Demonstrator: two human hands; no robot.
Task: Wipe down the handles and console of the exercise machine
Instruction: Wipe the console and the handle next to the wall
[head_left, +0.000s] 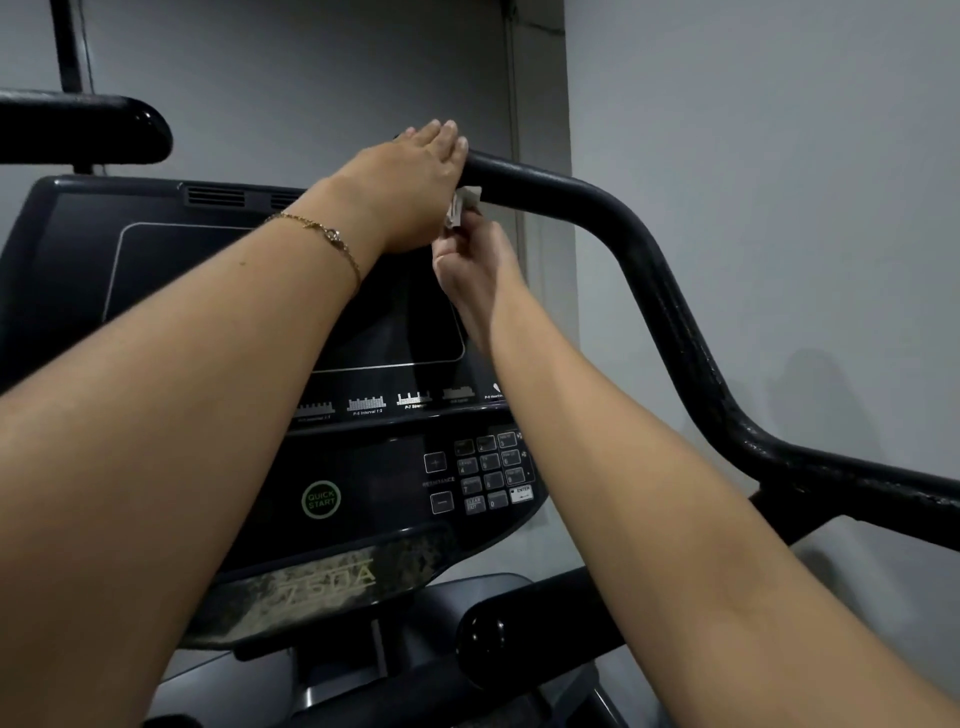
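Note:
The black right handle (649, 291) of the exercise machine curves up from lower right to its top end at upper centre. My left hand (410, 176) lies over that top end, fingers curled round the bar. Just below it my right hand (475, 260) pinches a small white wipe (462, 205) against the underside of the handle. The dark console (208, 291) with its screen and keypad (491, 475) sits behind and below both forearms, which hide part of it.
The black left handle (104, 130) ends at upper left. A green quick-start button (321, 500) sits on the lower console. A dusty label plate (332, 582) lies beneath it. Grey walls stand close behind and to the right.

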